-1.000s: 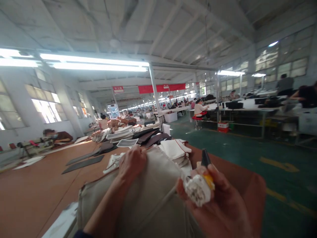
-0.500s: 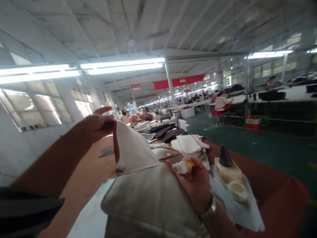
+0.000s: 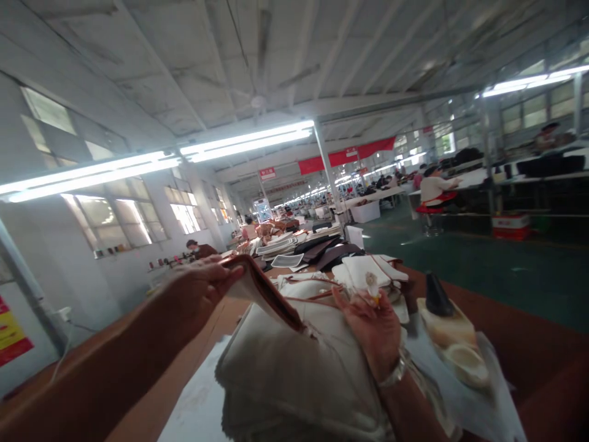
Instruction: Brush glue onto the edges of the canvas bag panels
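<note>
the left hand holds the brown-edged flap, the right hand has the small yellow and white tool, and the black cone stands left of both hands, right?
Not quite: in the head view the black cone stands right of both hands. The left hand does hold the brown-edged flap, and the right hand the small tool.

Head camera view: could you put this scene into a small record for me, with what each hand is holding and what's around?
Left hand: pinches a raised brown-edged flap
Right hand: holds a small white-and-yellow tool
Below the hands: stacked pale pieces
Right side: black cone on a pale block
Surface: brown table
Background: seated person on a red stool
</note>
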Available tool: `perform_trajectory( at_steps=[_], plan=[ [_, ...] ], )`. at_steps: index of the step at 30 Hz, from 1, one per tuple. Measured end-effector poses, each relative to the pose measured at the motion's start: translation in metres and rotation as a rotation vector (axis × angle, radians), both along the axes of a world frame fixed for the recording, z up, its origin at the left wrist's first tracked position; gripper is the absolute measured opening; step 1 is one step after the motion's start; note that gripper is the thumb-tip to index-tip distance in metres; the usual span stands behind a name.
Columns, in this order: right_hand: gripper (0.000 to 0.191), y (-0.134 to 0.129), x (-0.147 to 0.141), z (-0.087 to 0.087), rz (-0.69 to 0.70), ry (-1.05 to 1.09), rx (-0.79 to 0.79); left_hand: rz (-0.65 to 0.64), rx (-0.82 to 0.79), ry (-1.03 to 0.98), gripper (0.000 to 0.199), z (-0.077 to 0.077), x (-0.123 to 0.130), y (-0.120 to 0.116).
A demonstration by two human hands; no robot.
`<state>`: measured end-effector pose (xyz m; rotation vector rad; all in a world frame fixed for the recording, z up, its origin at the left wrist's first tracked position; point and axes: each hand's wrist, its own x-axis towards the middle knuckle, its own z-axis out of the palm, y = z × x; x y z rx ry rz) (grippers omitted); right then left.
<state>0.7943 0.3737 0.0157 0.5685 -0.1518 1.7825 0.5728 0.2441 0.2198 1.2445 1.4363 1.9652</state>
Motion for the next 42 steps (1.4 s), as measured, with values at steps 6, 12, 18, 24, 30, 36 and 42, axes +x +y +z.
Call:
perform_trajectory(
  at_steps=[6, 12, 18, 24, 30, 36, 42],
  plan=[
    [0.032, 0.004, -0.005, -0.001, 0.038, -0.004, -0.11, 0.166, -0.238, 0.837, 0.032, -0.076, 0.006, 0.064],
    [0.033, 0.003, -0.001, -0.001, 0.028, -0.009, -0.114, -0.116, 0.144, 1.766, 0.028, -0.102, 0.013, 0.091],
    [0.033, 0.002, -0.003, 0.0, -0.011, -0.057, -0.081, -0.501, -0.001, 1.646, 0.032, -0.105, 0.012, 0.087],
    [0.028, 0.006, -0.006, -0.003, 0.017, -0.027, -0.105, -0.311, 0.096, 1.681, 0.017, -0.11, 0.011, 0.087],
    [0.028, 0.013, -0.004, -0.006, 0.045, 0.074, -0.06, 0.187, -0.086, 1.465, 0.02, -0.058, 0.049, 0.091],
    [0.033, 0.018, 0.005, -0.013, 0.104, 0.108, -0.029, 0.054, 0.05, 1.204, 0.04, -0.095, 0.065, 0.118],
    [0.032, 0.01, 0.01, -0.008, -0.004, 0.023, -0.034, -0.462, -0.001, 0.767, 0.038, -0.132, 0.038, 0.138]
  ],
)
